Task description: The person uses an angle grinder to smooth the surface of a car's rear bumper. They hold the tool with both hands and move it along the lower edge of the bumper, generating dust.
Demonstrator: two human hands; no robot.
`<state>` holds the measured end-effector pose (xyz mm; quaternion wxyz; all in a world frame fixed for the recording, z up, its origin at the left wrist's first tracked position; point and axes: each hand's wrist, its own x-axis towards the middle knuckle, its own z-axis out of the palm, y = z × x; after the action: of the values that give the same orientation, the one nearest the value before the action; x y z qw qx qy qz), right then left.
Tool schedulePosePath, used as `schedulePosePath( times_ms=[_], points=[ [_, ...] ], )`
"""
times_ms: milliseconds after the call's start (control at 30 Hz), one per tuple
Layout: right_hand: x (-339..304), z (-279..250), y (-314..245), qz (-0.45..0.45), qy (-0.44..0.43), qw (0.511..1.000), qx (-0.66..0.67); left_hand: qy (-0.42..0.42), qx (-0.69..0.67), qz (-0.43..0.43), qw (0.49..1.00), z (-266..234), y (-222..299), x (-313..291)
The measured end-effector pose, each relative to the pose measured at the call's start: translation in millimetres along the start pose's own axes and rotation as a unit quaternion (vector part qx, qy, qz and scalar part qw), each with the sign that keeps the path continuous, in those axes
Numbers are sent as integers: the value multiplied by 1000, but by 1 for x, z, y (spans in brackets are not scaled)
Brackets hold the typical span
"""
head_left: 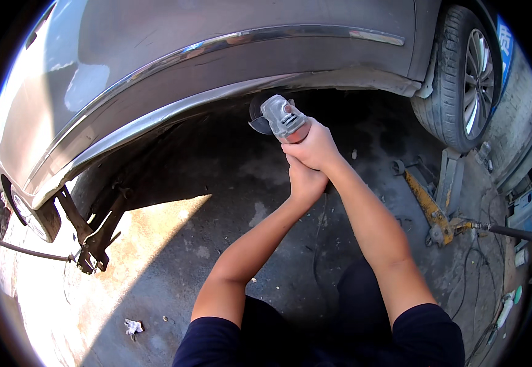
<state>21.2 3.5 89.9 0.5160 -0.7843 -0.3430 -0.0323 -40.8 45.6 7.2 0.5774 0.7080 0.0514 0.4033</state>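
Observation:
Both my hands are wrapped round an angle grinder [285, 120] with a grey metal head and a reddish collar. My right hand [316, 147] grips it just behind the head. Below it, my left hand [306, 181] closes round the rear of the body, which is mostly hidden by my fingers. The grinder's disc [258, 116] points toward the lower sill [174, 112] of a grey-brown car [247, 58]. Whether the disc touches the metal, I cannot tell. A thin cord [318, 244] trails down from my hands along the floor.
The car is raised, with a dark jack [91, 241] at the left and a yellow floor jack [426, 205] beside a grey stand [451, 177] under the right wheel [461, 79]. Cables [477, 263] lie at the right. A crumpled scrap [133, 328] is on the stained concrete floor [174, 275].

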Motion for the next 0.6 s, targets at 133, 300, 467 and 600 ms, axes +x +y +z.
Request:
schedulePosePath(
  times_ms=[133,300,467,600],
  points=[
    [-2,3,-3,-14,5,1000,10,10,13,22,1000,-5,-1,2],
    [2,6,2,3,0,1000,2,-5,19,-7,1000,-5,2,0],
    [-3,4,4,-2,15,1000,15,10,7,-1,1000,-4,3,-3],
    [-2,-1,-1,-12,9,1000,1,6,-9,15,1000,3,-5,2]
  ],
)
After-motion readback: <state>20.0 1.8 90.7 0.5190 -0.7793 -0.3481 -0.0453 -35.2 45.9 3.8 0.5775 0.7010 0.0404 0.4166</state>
